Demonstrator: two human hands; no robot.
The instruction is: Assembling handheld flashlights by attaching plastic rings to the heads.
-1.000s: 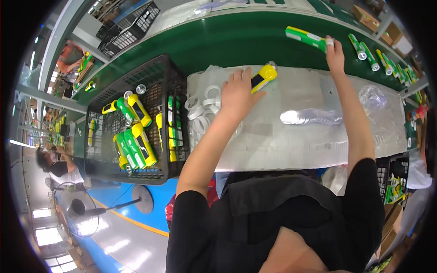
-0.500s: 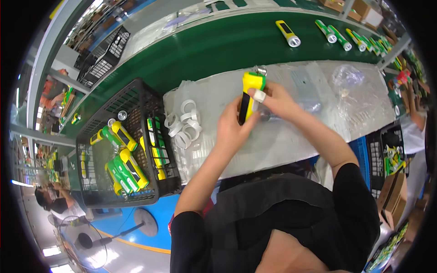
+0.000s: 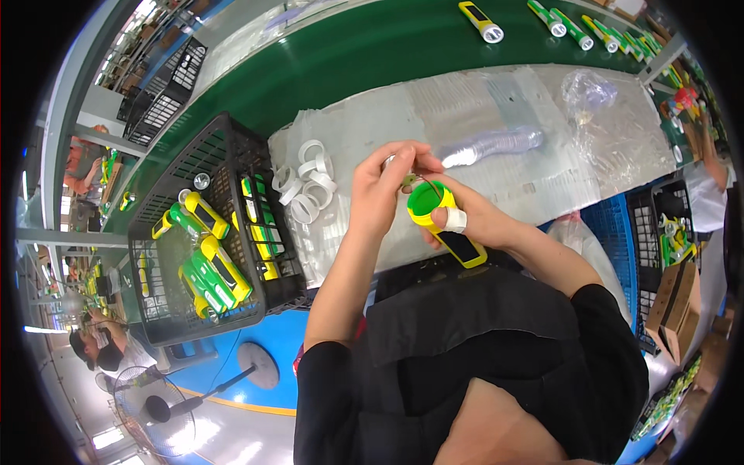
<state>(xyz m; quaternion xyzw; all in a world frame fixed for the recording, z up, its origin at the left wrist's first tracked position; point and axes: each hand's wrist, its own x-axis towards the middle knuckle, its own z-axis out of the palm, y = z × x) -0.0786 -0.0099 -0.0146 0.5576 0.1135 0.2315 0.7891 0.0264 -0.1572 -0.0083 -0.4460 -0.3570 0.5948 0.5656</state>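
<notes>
- Biggest thing here is the green belt (image 3: 364, 46) across the top, with a few more torches lying on it, well away from the hands.
- Below that, the workbench (image 3: 496, 147) with a clear plastic sheet over it.
- Black crate (image 3: 174, 318) on the person's left, loaded with yellow and green torches.
- Heap of white rings (image 3: 308, 182) just right of the crate, near the left hand but not touching it.
- A clear plastic piece (image 3: 488, 145) lies on the bench beyond the hands.
- The yellow torch (image 3: 443, 225) with its green open end sits in the right hand (image 3: 484, 221), tilted up, over the bench's near edge.
- Right hand is wrapped around the torch body, one finger taped white.
- Left hand (image 3: 384, 190) is right at the torch's open end, fingertips pinching a small part there; too tiny to make out.
</notes>
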